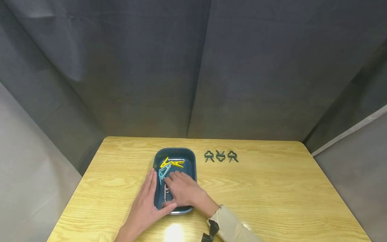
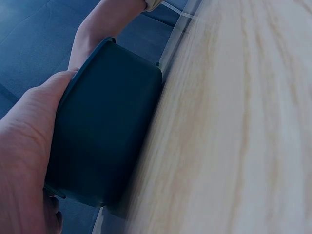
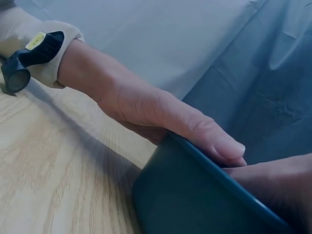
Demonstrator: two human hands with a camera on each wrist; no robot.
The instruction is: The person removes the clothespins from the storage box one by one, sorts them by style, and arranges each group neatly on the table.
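A dark blue tray (image 1: 191,161) sits on the wooden table (image 1: 272,188). Inside it lie a yellow clip (image 1: 172,163), a light blue clip (image 1: 164,172) and a grey clip (image 1: 165,195). My left hand (image 1: 145,201) lies flat against the tray's left wall (image 2: 102,141), fingers straight and thumb on the near rim. My right hand (image 1: 181,190), in a beige sleeve, reaches into the tray. Its fingers lie stretched over the grey clip, with the tips beside the light blue one. Whether it pinches anything is hidden. In the right wrist view the sleeved hand (image 3: 161,112) rests over the tray's rim (image 3: 219,175).
Three dark green spring clamps (image 1: 220,156) stand in a row on the table, right of the tray's far end. Grey cloth walls (image 1: 193,67) close off the back and sides. A black strap (image 1: 211,232) hangs at the right sleeve.
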